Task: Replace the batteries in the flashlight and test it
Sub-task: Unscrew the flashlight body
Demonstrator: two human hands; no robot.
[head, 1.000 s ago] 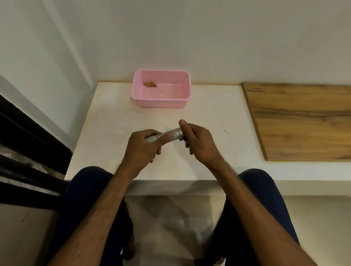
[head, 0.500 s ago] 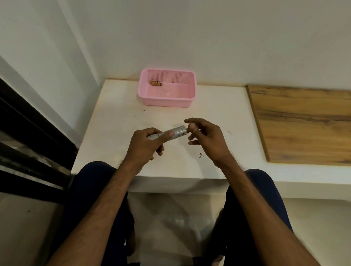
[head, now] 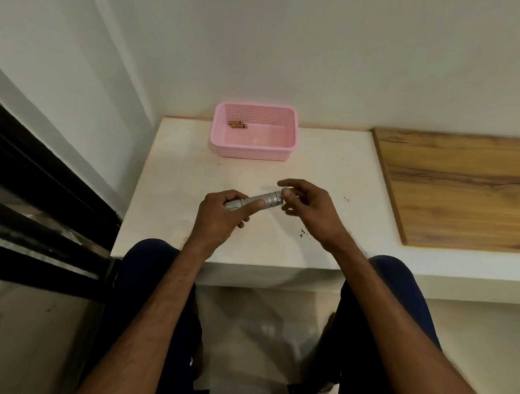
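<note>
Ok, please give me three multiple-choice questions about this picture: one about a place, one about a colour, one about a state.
1. Where do the batteries lie?
A) on the wooden board
B) in the pink basket
C) on the floor

2. What colour is the flashlight?
A) red
B) black
C) silver

3. How is the flashlight held?
A) the left hand grips its body
B) it lies on the table
C) it stands in the basket

1 B: they lie in its back left corner.
2 C: its metal body is silver.
3 A: the left hand curls round it; the right hand is at its end.
</note>
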